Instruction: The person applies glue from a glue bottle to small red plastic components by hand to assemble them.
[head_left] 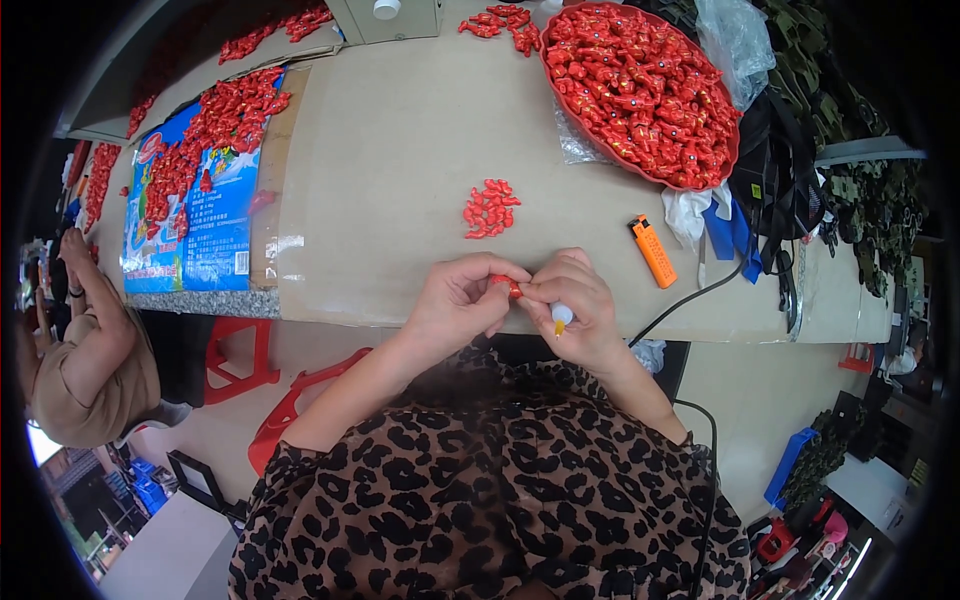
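Observation:
Close to the table's near edge, my left hand [448,303] pinches a small glossy red figurine [508,286] between thumb and fingertips. The fingertips of my right hand [588,318] meet the same figurine from the other side. Tucked in my right hand is a small white tube [562,313] with a yellow tip pointing down towards me; most of its body is hidden by the fingers. Just beyond my hands lies a loose cluster of red figurines [490,209]. To the right rests an orange lighter [655,254] with a black top.
A red scalloped basin [728,160] heaped with red figurines stands at the far right. More figurines lie on a blue printed cardboard sheet [215,245] at left. A black cable [690,302] crosses the table's right part. Another person [95,350] sits at left near red stools [238,360].

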